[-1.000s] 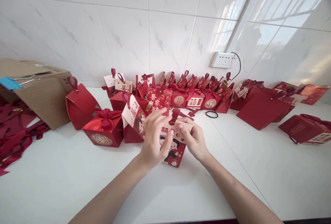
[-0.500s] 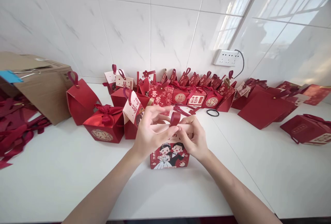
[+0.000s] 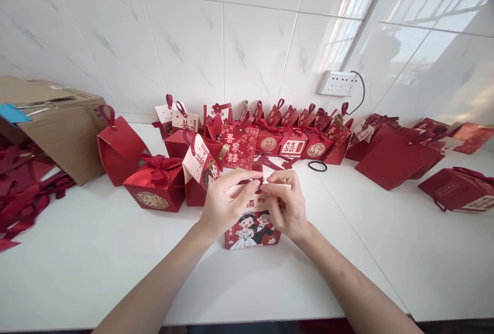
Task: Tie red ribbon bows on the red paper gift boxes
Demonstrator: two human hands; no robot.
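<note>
A red and white gift box (image 3: 252,231) with a cartoon bride and groom on its front stands upright on the white table, just in front of me. Both hands meet at its top edge. My left hand (image 3: 230,196) is closed in a pinch around the dark red ribbon (image 3: 258,167) at the top. From the other side, my right hand (image 3: 286,204) pinches the box's white top flap beside the ribbon, fingers bent. The fingertips hide most of the ribbon and the spot where it meets the flap.
Finished-looking red gift boxes (image 3: 154,185) stand left and behind, with a row of small boxes (image 3: 293,143) along the tiled wall. A cardboard carton (image 3: 65,138) and loose ribbons (image 3: 27,195) lie at left. More boxes (image 3: 397,156) lie right, near a black ring (image 3: 317,166).
The ribbon loop that stood up between my hands is now lower and mostly covered by my fingers. My right fingers have curled in closer, and more of the white flap's lettering shows.
</note>
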